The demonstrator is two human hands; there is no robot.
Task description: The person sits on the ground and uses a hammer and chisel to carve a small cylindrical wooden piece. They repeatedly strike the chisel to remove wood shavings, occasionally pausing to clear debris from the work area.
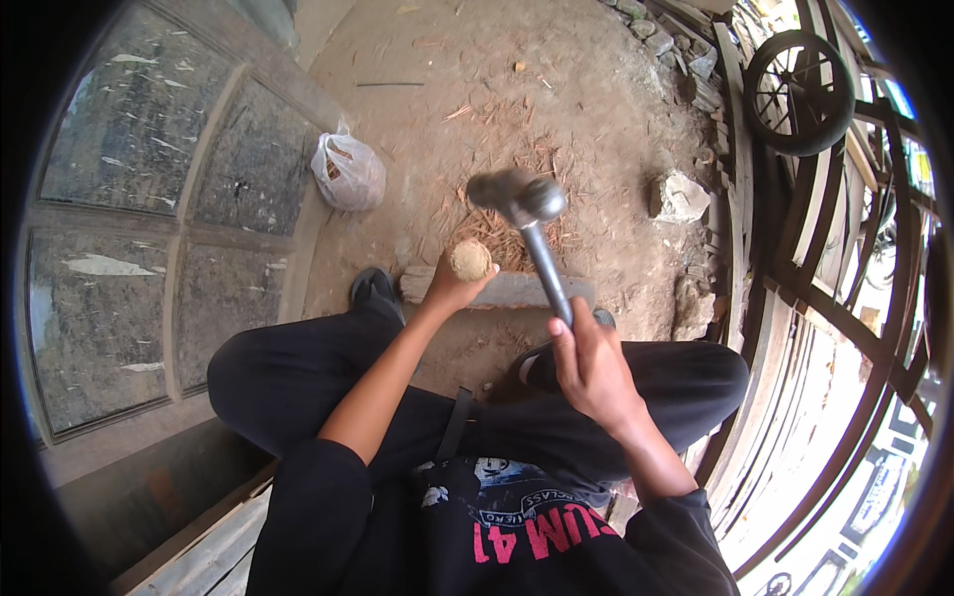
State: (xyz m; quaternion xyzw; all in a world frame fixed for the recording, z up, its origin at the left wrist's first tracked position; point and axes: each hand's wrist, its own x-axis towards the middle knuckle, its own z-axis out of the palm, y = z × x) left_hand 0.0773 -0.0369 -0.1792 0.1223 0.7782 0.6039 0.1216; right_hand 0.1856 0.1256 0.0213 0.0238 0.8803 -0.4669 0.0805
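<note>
My right hand [596,372] is closed round the grey handle of a claw hammer [542,253], its metal head raised in the air and slightly blurred. Lower and to the left, my left hand [459,290] grips an upright piece of wood [471,260], seen from above as a pale, round, rough end. The rest of that piece is hidden beneath its top and my fingers. The hammer head is apart from the wood. Beneath both hands a wooden block [517,290] lies across the ground between my feet.
Reddish wood chips [542,164] litter the dirt floor [586,99]. A knotted plastic bag [348,171] stands by the worn panelled door [179,228] on the left. A pale stone [680,197], a timber rack and a spoked wheel [800,92] are on the right.
</note>
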